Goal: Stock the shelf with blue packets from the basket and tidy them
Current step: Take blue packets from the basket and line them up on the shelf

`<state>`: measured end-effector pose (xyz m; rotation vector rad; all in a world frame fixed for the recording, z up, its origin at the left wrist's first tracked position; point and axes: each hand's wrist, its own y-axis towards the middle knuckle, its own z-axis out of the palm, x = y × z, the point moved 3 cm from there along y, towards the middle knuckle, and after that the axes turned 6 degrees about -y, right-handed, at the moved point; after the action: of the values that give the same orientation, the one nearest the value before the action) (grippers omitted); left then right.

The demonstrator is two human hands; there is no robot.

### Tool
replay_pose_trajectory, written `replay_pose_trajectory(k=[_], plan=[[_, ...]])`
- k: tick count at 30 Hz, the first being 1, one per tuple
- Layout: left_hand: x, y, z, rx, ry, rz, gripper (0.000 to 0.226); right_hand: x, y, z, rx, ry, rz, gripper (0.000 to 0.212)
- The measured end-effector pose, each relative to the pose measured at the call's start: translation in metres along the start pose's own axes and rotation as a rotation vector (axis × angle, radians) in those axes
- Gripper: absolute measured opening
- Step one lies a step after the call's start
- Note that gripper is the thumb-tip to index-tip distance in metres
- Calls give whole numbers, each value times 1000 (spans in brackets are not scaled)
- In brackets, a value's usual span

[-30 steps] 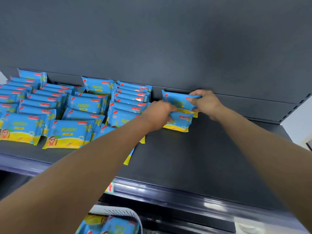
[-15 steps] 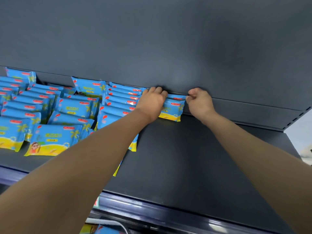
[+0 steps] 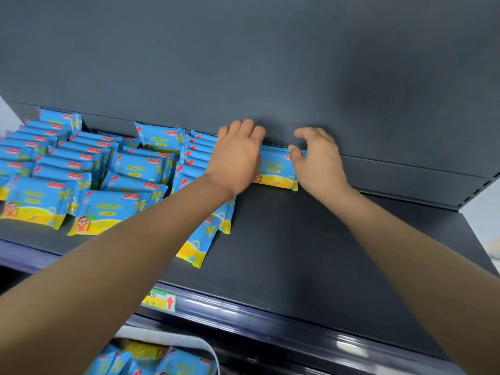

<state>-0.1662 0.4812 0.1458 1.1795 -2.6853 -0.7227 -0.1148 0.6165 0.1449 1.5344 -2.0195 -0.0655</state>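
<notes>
A blue and yellow packet (image 3: 276, 169) stands at the back of the dark shelf (image 3: 324, 253), between my two hands. My left hand (image 3: 236, 155) lies over its left end with straight fingers reaching to the back wall. My right hand (image 3: 318, 161) is at its right end, fingers loosely curled and thumb touching the packet's upper corner. Several rows of the same blue packets (image 3: 89, 169) fill the shelf's left half; one packet (image 3: 200, 244) sticks out forward under my left forearm. The white basket (image 3: 162, 339) below holds more packets (image 3: 184, 361).
The upper shelf's dark underside (image 3: 270, 63) hangs low over my hands. The shelf's right half is bare dark board up to its right end (image 3: 470, 228). A green and yellow price label (image 3: 159, 300) sits on the shelf's front rail.
My right hand has loosened from a fist at the packet's end to a looser curl. The left hand stays over the packet's left end. The basket has come back into view below.
</notes>
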Motion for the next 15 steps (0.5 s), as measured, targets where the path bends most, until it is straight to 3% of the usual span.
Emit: replay_pose_trajectory(k=[8, 15], plan=[[11, -68, -108, -281, 75, 58, 35, 94, -45, -46, -98, -286, -265, 52], [27, -145, -199, -392, 105, 91, 53, 185, -108, -88, -220, -384, -357, 60]])
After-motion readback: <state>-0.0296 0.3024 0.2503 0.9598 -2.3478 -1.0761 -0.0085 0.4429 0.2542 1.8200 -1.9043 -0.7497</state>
